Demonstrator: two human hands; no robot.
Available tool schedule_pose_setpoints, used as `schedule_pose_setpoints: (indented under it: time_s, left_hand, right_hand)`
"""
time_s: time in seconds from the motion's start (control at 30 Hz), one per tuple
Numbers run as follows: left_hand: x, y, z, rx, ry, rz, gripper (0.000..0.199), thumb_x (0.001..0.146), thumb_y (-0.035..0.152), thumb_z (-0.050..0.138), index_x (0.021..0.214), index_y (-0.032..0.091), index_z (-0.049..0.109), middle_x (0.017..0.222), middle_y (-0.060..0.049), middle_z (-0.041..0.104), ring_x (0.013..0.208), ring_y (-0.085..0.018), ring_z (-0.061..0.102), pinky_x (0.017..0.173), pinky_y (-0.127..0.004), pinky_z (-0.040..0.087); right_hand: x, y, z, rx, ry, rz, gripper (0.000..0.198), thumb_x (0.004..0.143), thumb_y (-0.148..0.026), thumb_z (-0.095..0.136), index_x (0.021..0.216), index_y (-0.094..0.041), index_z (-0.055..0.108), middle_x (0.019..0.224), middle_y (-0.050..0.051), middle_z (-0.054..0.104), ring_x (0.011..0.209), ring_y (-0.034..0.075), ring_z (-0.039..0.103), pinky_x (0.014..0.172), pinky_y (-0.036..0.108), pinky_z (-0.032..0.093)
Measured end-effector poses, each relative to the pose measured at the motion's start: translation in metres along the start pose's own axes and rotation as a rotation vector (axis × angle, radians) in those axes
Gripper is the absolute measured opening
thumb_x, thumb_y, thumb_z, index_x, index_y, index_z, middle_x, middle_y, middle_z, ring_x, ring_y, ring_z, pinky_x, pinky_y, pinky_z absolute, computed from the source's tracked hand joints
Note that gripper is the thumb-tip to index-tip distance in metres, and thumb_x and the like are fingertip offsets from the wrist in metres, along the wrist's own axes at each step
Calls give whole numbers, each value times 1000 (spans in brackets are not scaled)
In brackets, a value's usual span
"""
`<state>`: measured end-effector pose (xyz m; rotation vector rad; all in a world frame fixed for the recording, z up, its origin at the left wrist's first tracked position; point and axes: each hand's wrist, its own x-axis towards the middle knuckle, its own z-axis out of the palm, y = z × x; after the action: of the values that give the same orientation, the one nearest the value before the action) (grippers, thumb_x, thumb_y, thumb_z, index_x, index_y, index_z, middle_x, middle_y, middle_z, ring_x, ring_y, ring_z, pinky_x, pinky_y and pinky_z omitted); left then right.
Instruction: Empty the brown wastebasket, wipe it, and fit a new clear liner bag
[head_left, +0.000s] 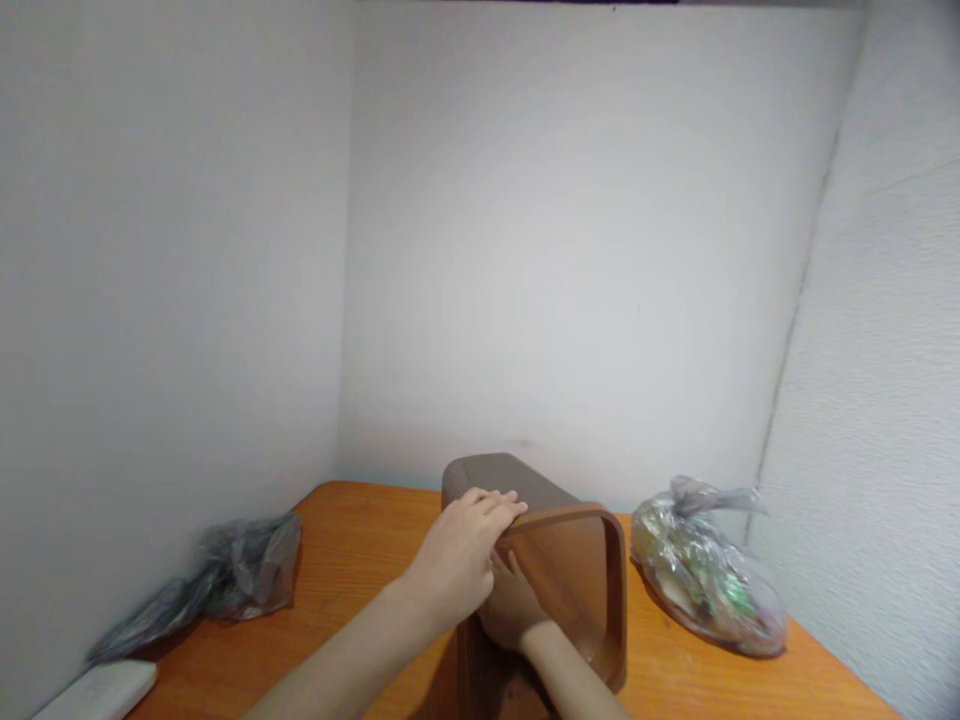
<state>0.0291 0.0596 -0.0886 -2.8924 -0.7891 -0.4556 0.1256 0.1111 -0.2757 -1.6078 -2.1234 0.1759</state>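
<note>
A brown plastic waste bin (616, 600) lies tipped over on the orange-brown wooden table, its mouth turned towards me. My left hand (472, 540) grips the bin's upper rim at the left corner, fingers over the outside and the thumb at the inner side. Through the mouth reaches my right hand (514, 600), inside the bin near its left wall. Its visible fingers are stretched out and I see nothing held in them; part of this hand lies in shadow.
A tied clear plastic bag (709, 570) with mixed contents, some green, sits right of the bin. Crumpled grey plastic bags (251, 565) lie along the left wall. A white object (105, 690) shows at the lower left. White walls enclose the table (352, 545).
</note>
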Motion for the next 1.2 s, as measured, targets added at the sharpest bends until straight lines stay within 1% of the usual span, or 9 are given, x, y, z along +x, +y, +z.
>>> schedule_pose_setpoints:
  time_s: [0.23,0.47,0.57,0.67,0.83,0.93,1.0,1.1,1.2]
  left_hand:
    - [7,10,-5,63,-25,-5,74,63,-7,44,132,17,57,141,-5,58,126,-24,51,110,-40,42]
    - [10,9,-2,26,-3,14,74,62,-7,44,131,16,58,142,-7,58,129,-23,52,113,-41,40]
    - [12,3,0,-112,49,-7,73,64,-6,46,131,19,58,141,-7,59,132,-22,51,116,-41,38]
    - [7,-1,7,-238,139,-79,69,71,-1,50,137,18,50,144,-10,55,136,-22,47,117,-41,37]
    - [-49,0,56,-280,383,-255,74,84,19,60,149,20,25,161,-15,25,149,-27,22,122,-50,23]
    - [-92,-3,96,-307,302,-404,87,78,14,60,150,17,11,159,-21,26,148,-30,27,121,-53,26]
    - [-106,-7,109,-343,256,-433,69,83,9,49,144,12,16,155,-25,31,145,-27,34,118,-49,34]
    - [-99,-12,97,-269,272,-331,62,83,0,36,142,10,19,156,-26,29,143,-22,38,117,-45,37]
    - [-71,-12,60,-127,271,-192,69,82,-5,30,147,13,19,157,-21,33,140,-19,42,115,-43,40]
  right_hand:
    - [3,22,-1,-59,11,194,51,98,-25,33,146,-12,44,153,19,40,143,34,32,116,58,21]
    - [-83,16,-23,-86,-24,219,52,95,-25,33,145,-17,48,152,13,42,143,32,35,119,52,20]
    - [-115,9,-38,-103,-86,209,55,92,-21,32,143,-14,49,149,14,46,140,33,40,118,56,23]
    - [-130,2,-48,-122,-147,208,62,87,-19,34,148,-11,39,153,14,38,143,33,34,118,58,22]
    - [-133,-3,-48,-130,-136,211,64,85,-15,34,150,-13,35,154,12,34,144,32,29,118,58,22]
    - [-133,-2,-43,-119,-104,220,64,84,-14,36,149,-13,38,153,13,34,144,33,30,117,57,25]
    - [-132,-2,-41,-87,-75,206,64,84,-14,38,148,-13,40,153,13,35,143,33,32,117,57,26]
    - [-130,-8,-40,17,-44,131,59,88,-17,38,147,-14,44,151,12,40,141,31,37,117,54,27]
    - [-125,-25,-40,190,-15,64,52,95,-23,31,143,-13,49,149,11,46,139,25,42,118,47,29]
